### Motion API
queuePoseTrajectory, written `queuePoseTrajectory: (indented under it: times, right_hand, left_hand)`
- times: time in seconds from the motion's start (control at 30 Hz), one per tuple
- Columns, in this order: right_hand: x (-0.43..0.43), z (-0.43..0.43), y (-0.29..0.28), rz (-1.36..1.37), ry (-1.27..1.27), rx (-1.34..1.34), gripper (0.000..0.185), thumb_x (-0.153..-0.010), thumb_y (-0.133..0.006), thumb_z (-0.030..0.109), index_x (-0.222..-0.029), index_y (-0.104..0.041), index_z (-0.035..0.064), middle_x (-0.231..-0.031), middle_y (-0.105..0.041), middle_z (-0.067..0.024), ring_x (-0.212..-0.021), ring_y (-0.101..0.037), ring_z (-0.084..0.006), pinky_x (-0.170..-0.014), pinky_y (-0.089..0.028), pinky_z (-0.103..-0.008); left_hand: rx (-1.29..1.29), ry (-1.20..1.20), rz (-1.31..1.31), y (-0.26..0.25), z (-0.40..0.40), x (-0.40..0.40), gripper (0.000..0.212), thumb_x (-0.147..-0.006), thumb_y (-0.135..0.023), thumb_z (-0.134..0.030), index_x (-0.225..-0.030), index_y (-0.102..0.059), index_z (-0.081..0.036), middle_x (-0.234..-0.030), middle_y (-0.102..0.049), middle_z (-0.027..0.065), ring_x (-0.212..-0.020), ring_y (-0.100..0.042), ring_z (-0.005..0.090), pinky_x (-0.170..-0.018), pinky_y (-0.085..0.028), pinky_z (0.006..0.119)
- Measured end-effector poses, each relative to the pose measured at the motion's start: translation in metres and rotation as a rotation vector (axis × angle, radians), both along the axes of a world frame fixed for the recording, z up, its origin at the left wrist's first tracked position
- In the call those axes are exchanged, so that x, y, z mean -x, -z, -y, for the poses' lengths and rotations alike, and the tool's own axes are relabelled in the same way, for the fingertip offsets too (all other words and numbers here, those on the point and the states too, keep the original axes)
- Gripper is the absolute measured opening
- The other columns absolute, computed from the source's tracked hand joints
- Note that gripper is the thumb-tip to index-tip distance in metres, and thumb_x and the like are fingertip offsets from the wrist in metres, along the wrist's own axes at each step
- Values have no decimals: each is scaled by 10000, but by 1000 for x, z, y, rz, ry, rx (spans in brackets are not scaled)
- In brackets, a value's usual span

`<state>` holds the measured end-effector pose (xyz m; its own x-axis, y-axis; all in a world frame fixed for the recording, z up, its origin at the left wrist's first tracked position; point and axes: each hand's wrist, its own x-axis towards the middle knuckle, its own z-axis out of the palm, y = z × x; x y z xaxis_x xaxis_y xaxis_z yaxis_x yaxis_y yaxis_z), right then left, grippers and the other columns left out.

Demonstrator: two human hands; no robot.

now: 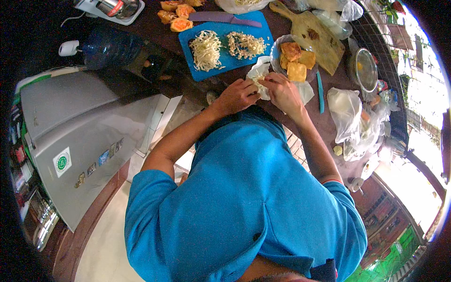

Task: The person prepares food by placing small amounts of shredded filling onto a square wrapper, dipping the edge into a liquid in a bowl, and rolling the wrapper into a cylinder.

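My left hand (pixel 240 92) and my right hand (pixel 283 92) meet at the table's near edge, fingers curled in a pinch on a thin, pale, crinkled sheet (pixel 261 66). Small whitish shreds show between the fingertips; the fingers hide part of them. Another pale sheet (pixel 305 92) lies partly under my right hand. Just beyond stands a clear glass bowl (pixel 275 50) with several golden fried tofu-like blocks (pixel 296 71). A blue cutting board (pixel 225 33) bears pale shredded vegetable (pixel 206 51) on its left and a smaller chopped pile (pixel 246 45) on its right.
A purple knife (pixel 222 17) lies across the board's far edge, beside orange-filled pieces (pixel 181 24). Right are a wooden board (pixel 317 38), a narrow teal utensil (pixel 320 92), a round bowl (pixel 366 70) and plastic bags (pixel 347 112). A grey refrigerator (pixel 95 130) stands left.
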<state>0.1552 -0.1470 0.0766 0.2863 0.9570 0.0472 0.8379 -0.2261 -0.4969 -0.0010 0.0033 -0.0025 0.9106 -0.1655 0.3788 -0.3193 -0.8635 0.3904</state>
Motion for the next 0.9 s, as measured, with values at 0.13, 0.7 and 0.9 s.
queuePoseTrajectory:
  times: [0.13, 0.7, 0.9]
  right_hand:
    - [3, -1, 0, 30, -43, 17, 413, -789, -620, -39, -1172, -720, 79, -1113, -660, -124, -1005, -654, -326, -869, -557, -416]
    - [15, -4, -16, -250, 105, 34, 371, -896, -687, 227, -1208, -665, 26, -1168, -693, -198, -1058, -641, -407, -930, -524, -490]
    - [23, -5, 16, -184, 305, -78, 266, -887, -722, 150, -1119, -694, 24, -997, -698, -183, -905, -675, -374, -822, -543, -444]
  left_hand:
    - [121, -75, 82, 2, -5, 6, 186, -825, -755, -193, -980, -716, -97, -1019, -671, 61, -994, -641, 281, -847, -527, 418]
    - [490, -405, 21, -9, -6, -6, 157, -874, -716, -137, -994, -680, -42, -831, -690, 146, -737, -662, 354, -665, -530, 452]
    - [588, -468, -106, -17, -7, -7, 244, -891, -710, -147, -1108, -681, -37, -980, -715, 171, -871, -683, 392, -797, -554, 453]
